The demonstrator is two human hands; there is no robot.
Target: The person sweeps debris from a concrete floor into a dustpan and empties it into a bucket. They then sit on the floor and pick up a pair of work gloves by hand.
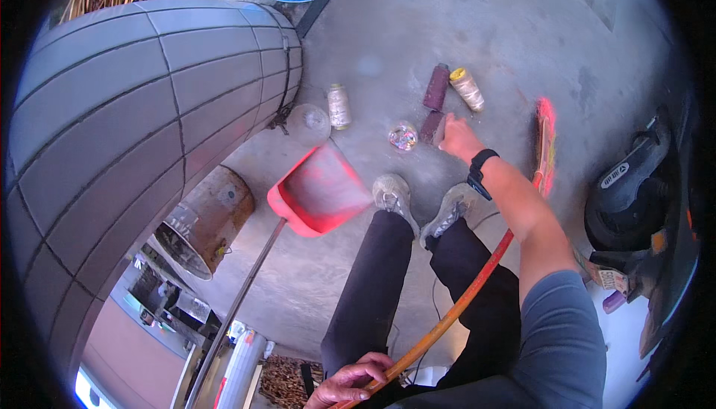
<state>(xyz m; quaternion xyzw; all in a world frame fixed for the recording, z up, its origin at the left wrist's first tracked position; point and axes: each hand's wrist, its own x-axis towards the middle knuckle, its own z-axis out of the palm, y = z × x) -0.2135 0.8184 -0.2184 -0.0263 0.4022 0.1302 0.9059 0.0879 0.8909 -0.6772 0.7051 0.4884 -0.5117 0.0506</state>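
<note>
My right hand (461,138), with a black watch on its wrist, closes around the end of a dark purple thread cone (430,126) low over the concrete floor. Another purple thread cone (436,87) touches or nearly touches it. Beside that lies a cream thread cone (469,90) with a yellow end. A round clear container (403,136) with shiny bits stands left of my right hand. My left hand (355,381) grips the wooden handle of a broom (472,291). The handle passes beneath my right forearm to the pink bristle head (545,140).
A red dustpan (302,224) with a long handle rests left of my shoes. Near it are a white thread cone (338,107) and a translucent round tub (309,124). A tiled pillar (218,68) and a rusty metal drum (215,213) stand left; a scooter (626,196) stands right.
</note>
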